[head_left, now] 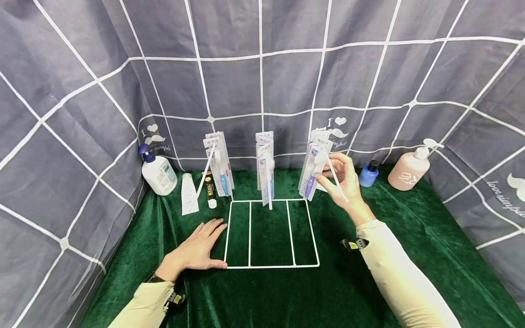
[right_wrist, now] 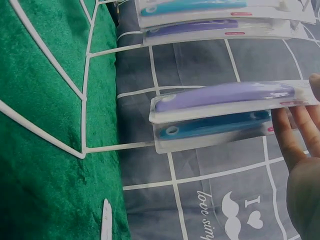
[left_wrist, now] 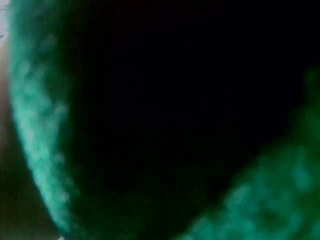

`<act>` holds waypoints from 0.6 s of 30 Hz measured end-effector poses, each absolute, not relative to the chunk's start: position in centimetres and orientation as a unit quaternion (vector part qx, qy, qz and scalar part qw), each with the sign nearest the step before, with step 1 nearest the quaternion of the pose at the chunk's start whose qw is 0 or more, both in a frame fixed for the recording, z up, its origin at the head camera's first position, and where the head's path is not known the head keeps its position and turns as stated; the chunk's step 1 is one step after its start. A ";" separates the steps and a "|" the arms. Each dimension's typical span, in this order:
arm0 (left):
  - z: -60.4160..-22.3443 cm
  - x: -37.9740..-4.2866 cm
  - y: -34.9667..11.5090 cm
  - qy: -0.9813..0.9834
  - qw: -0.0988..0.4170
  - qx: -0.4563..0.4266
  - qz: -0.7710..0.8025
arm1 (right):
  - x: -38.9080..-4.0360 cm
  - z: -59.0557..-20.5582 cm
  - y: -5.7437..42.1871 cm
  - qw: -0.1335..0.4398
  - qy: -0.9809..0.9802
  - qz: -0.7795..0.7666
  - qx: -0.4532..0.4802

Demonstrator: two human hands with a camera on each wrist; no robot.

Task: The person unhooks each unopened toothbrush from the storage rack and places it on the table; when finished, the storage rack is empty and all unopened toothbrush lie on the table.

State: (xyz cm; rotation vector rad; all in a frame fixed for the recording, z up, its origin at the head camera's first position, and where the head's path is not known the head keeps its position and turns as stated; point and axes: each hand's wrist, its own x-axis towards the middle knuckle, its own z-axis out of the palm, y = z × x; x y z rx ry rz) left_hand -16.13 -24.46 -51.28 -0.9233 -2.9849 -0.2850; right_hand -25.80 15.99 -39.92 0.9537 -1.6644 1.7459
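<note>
My right hand [head_left: 349, 189] pinches the front packaged toothbrush [head_left: 310, 186], purple-handled, on the right prong of a white wire rack [head_left: 272, 266]. The right wrist view shows the fingers [right_wrist: 286, 135] behind this purple pack, and the thumb at its front, partly cut off by the frame edge. Behind it hangs a pack with a blue toothbrush [right_wrist: 215, 126]. More toothbrush packs hang on the middle prong [head_left: 270, 191] and the left prong [head_left: 206, 171]. My left hand [head_left: 201, 246] lies with fingers spread on the green cloth, fingertips right at the rack's left base bar. Dark cloth fills the left wrist view.
At the left stand a white pump bottle [head_left: 160, 175], a white tube [head_left: 189, 196] and a black tube [head_left: 211, 189]. On the right are a small blue bottle [head_left: 368, 175] and a pink pump bottle [head_left: 408, 171]. A grey checked curtain [head_left: 234, 86] hangs behind the rack.
</note>
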 end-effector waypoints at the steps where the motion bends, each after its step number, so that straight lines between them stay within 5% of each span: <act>1: -51.3 -16.2 -24.4 -0.952 0.001 -0.294 -0.090 | -25.9 -40.0 16.0 0.273 -0.620 0.646 0.352; 18: -51.3 -16.4 -24.0 -0.955 -0.015 -0.288 -0.066 | -25.6 -39.8 15.8 0.288 -0.629 0.635 0.343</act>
